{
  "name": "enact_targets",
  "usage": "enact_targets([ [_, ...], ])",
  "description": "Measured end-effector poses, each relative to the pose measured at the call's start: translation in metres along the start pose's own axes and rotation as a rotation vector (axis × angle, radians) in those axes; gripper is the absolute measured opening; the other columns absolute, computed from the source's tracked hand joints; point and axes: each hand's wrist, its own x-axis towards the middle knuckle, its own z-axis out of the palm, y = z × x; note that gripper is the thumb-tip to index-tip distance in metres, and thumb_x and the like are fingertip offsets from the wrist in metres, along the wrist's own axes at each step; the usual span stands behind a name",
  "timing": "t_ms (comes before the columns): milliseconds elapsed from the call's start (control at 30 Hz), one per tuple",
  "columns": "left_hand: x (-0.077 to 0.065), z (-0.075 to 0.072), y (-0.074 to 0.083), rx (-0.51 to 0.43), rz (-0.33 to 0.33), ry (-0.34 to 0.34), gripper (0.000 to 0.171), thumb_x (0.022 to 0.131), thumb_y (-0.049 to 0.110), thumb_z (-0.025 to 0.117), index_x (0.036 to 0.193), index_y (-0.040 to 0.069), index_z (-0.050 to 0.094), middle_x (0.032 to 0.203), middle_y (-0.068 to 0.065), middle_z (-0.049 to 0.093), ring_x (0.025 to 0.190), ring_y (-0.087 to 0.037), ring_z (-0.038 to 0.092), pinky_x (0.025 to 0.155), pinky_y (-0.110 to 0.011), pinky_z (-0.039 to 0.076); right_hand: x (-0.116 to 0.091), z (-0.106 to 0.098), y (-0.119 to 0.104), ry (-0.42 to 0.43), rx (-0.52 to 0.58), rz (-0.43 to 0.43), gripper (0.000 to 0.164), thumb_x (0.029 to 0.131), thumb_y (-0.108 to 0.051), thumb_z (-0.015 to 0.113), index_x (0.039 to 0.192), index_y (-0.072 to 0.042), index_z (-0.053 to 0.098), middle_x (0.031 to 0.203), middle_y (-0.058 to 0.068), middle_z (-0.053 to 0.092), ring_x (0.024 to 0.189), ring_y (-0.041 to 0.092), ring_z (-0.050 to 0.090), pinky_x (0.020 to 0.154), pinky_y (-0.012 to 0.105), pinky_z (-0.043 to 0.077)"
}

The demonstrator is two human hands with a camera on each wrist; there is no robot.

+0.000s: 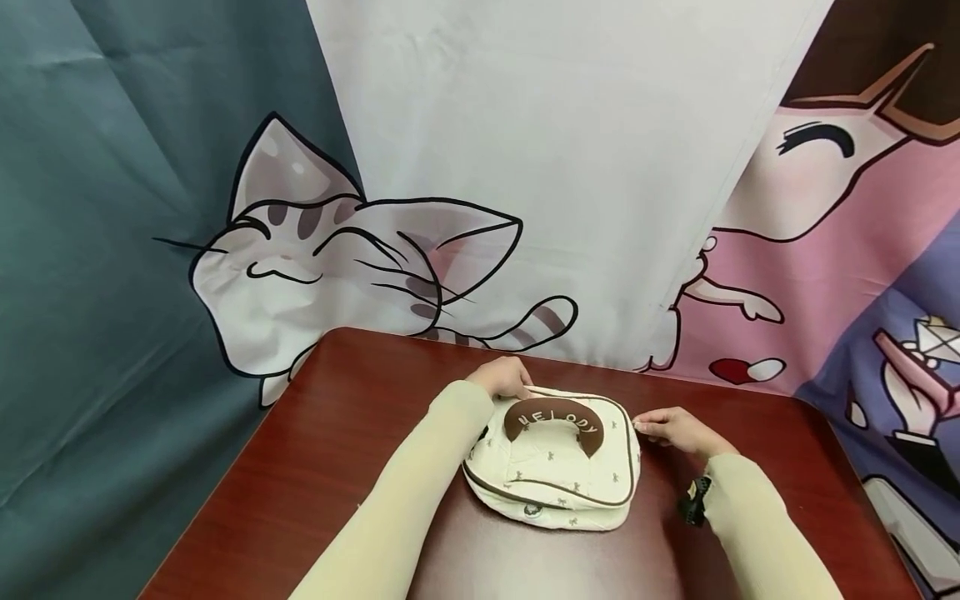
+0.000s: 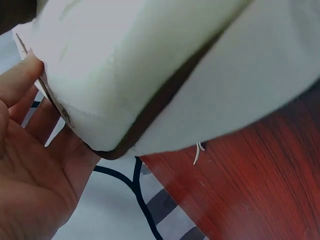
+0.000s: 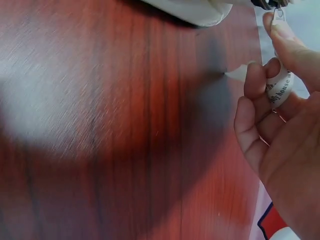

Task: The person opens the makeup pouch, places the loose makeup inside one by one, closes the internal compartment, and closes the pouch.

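Note:
A cream zip bag with brown piping, small bow prints and a brown handle lettered "MELODY" lies on the table. My left hand grips its far left edge; in the left wrist view the thumb presses one side and the fingers lie behind. At the bag's right side, my right hand pinches the zipper pull. A printed white ribbon hangs from the pull and loops among the right fingers. Inside the bag is hidden.
The reddish-brown wooden table ends just beyond the bag. A curtain with a printed cat and other cartoon figures hangs behind it. A small black device is on my right wrist.

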Motion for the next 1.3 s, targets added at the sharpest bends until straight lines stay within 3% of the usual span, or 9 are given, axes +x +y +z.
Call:
enact_targets([
  [233, 0.0, 0.0, -0.001, 0.094, -0.047, 0.047, 0.01, 0.083, 0.026, 0.069, 0.091, 0.025, 0.075, 0.093, 0.01, 0.067, 0.069, -0.01, 0.054, 0.06, -0.027, 0.043, -0.016, 0.004, -0.001, 0.002, -0.02, -0.037, 0.025, 0.089, -0.014, 0.062, 0.101, 0.008, 0.066, 0.082, 0.011, 0.06, 0.071, 0.013, 0.051, 0.062, 0.03, 0.046],
  [400, 0.001, 0.003, -0.004, 0.087, -0.062, 0.066, 0.01, 0.083, 0.026, 0.069, 0.09, 0.024, 0.075, 0.091, 0.01, 0.067, 0.066, -0.01, 0.053, 0.057, -0.026, 0.042, -0.031, 0.01, -0.005, 0.024, -0.119, -0.143, 0.019, 0.086, -0.011, 0.065, 0.094, 0.006, 0.069, 0.077, 0.003, 0.056, 0.069, 0.007, 0.048, 0.059, 0.025, 0.044],
  [500, 0.002, 0.004, -0.005, 0.077, -0.063, 0.081, 0.009, 0.082, 0.027, 0.069, 0.087, 0.024, 0.076, 0.089, 0.01, 0.067, 0.067, -0.011, 0.054, 0.056, -0.026, 0.043, -0.041, 0.013, -0.008, 0.034, -0.137, -0.164, 0.017, 0.085, -0.009, 0.066, 0.093, 0.005, 0.07, 0.077, 0.002, 0.057, 0.069, 0.006, 0.048, 0.059, 0.024, 0.044],
  [767, 0.001, 0.007, -0.006, 0.067, -0.065, 0.194, 0.017, 0.084, 0.03, 0.067, 0.098, 0.023, 0.075, 0.103, 0.006, 0.067, 0.093, -0.014, 0.06, 0.074, -0.029, 0.048, -0.058, 0.025, -0.014, 0.002, -0.117, -0.195, 0.014, 0.084, -0.008, 0.067, 0.091, 0.003, 0.072, 0.08, 0.004, 0.061, 0.072, 0.004, 0.051, 0.062, 0.022, 0.046],
  [1067, -0.003, 0.008, -0.009, 0.048, -0.067, 0.234, 0.017, 0.086, 0.026, 0.065, 0.1, 0.024, 0.074, 0.105, 0.005, 0.067, 0.095, -0.014, 0.06, 0.073, -0.029, 0.048, -0.069, 0.066, -0.024, -0.102, 0.013, -0.129, 0.014, 0.085, -0.008, 0.066, 0.087, 0.006, 0.07, 0.067, 0.011, 0.062, 0.057, 0.011, 0.054, 0.049, 0.028, 0.045],
  [1300, 0.0, 0.01, -0.006, 0.039, -0.078, 0.245, 0.016, 0.087, 0.028, 0.065, 0.1, 0.025, 0.074, 0.105, 0.005, 0.067, 0.096, -0.017, 0.061, 0.075, -0.033, 0.049, -0.074, 0.103, -0.037, -0.052, 0.027, -0.121, 0.014, 0.084, -0.008, 0.067, 0.079, 0.004, 0.071, 0.059, 0.01, 0.061, 0.049, 0.008, 0.051, 0.043, 0.024, 0.042],
])
